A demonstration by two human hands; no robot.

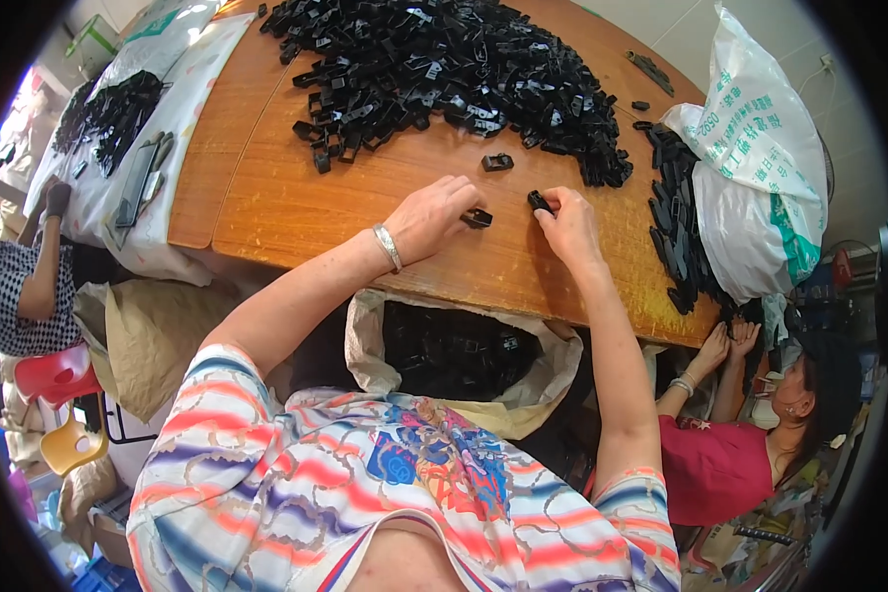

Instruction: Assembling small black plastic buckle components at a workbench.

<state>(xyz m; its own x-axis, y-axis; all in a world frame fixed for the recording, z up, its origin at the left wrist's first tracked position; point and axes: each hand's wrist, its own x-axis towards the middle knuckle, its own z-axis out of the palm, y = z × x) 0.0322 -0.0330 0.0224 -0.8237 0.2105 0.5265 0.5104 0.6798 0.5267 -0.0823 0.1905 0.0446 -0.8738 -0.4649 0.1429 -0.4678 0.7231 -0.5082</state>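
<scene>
My left hand [430, 215], with a silver bangle on its wrist, rests on the wooden table [266, 197] and pinches a small black plastic part [478, 218]. A little to its right, my right hand [566, 225] holds another small black plastic part [540, 202] between its fingertips. One loose black part [497, 162] lies just beyond both hands. Farther back spreads a big heap of black plastic parts [444, 69]. Below the table's near edge, between my arms, stands an open sack [454, 350] with black parts inside.
A white printed bag [760, 168] spilling black parts sits at the table's right end. A person in red [720, 464] reaches up at the right. Another person in a checked top [20, 286] is on the left by a white-covered table [118, 148] with more black parts.
</scene>
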